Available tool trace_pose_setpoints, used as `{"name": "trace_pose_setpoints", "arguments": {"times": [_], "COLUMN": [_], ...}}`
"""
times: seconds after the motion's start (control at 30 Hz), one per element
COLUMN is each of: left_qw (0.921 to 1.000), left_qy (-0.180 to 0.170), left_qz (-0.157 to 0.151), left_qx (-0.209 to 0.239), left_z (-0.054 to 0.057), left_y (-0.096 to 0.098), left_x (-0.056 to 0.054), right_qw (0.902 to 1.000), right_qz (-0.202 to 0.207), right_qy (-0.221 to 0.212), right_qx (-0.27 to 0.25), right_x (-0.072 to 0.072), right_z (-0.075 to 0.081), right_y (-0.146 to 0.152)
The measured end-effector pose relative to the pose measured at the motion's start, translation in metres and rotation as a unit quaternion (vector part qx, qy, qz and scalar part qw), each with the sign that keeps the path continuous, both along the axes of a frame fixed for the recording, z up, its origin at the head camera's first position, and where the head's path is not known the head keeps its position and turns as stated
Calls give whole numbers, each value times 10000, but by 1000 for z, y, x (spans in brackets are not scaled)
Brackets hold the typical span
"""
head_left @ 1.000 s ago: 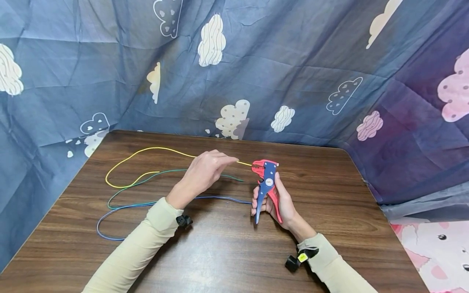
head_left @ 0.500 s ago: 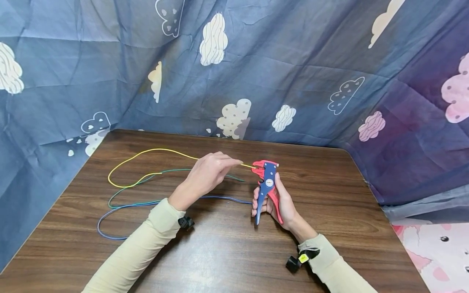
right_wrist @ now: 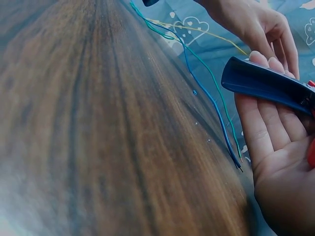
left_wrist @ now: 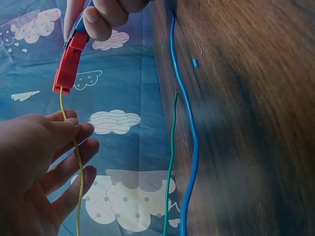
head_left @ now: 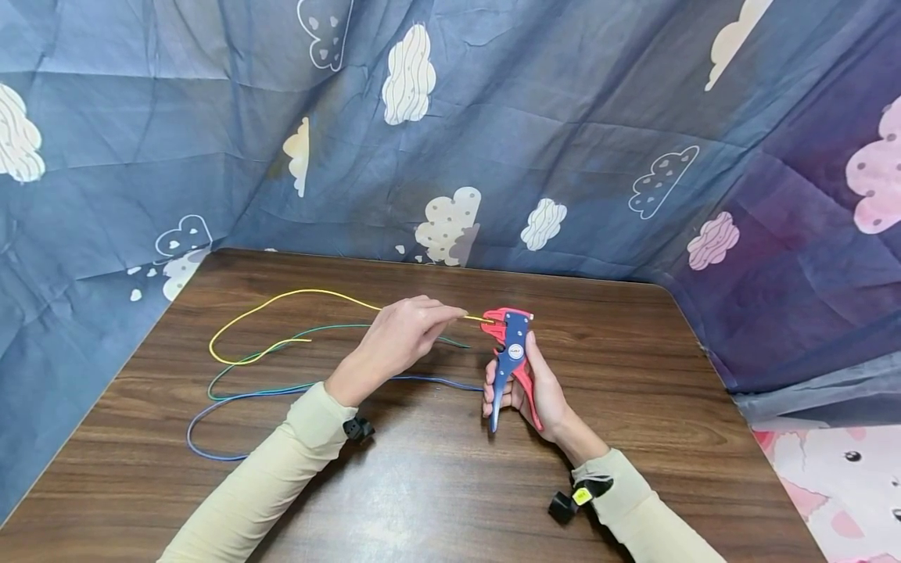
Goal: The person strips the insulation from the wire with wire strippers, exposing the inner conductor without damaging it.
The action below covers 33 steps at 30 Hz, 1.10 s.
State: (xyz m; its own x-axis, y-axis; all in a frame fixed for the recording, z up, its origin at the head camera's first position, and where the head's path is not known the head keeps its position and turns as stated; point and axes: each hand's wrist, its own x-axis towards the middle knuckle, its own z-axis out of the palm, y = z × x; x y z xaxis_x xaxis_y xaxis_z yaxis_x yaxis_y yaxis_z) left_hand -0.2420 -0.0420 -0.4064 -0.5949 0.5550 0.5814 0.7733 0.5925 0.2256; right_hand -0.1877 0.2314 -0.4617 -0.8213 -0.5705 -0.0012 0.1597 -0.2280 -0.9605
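Note:
My right hand [head_left: 542, 395] holds a wire stripper [head_left: 517, 352] with a blue body, a red handle and red jaws pointing left. Thumb and fingertips of my left hand [head_left: 401, 332] pinch a yellow wire [head_left: 310, 292] near its end. That end sits inside the stripper's jaws, and its tip is hidden there. In the left wrist view the yellow wire [left_wrist: 80, 182] runs down past the palm from the red stripper head [left_wrist: 69, 69]. The right wrist view shows the blue handle [right_wrist: 266, 83] lying across the right fingers.
A green wire [head_left: 338, 327] and a blue wire [head_left: 422, 379] lie loosely looped on the wooden table [head_left: 436, 500]. Both show bare ends in the right wrist view. A short blue insulation piece [left_wrist: 195, 63] and a green scrap [left_wrist: 164, 46] lie nearby. Patterned cloth [head_left: 352, 156] hangs behind.
My left hand has moved slightly right, and the yellow wire's end has gone from the front of the stripper's jaws to deeper between them. The right hand stays nearly still.

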Motion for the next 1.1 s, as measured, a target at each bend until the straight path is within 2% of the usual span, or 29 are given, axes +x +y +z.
{"name": "trace_pose_setpoints", "arguments": {"times": [0.3,0.63,1.1], "left_qw": [10000,9999,9995], "left_qy": [49,154,264], "left_qz": [24,56,165], "left_qx": [-16,38,-7], "left_z": [-1,-1,-2], "left_y": [0,1,0], "left_x": [0,1,-1], "right_qw": [9999,9990,9990], "right_qz": [-139,-253,-364], "right_qy": [64,328,210], "right_qx": [69,185,175], "right_x": [1,2,2], "right_z": [1,1,0], "right_y": [-1,-2,-1]}}
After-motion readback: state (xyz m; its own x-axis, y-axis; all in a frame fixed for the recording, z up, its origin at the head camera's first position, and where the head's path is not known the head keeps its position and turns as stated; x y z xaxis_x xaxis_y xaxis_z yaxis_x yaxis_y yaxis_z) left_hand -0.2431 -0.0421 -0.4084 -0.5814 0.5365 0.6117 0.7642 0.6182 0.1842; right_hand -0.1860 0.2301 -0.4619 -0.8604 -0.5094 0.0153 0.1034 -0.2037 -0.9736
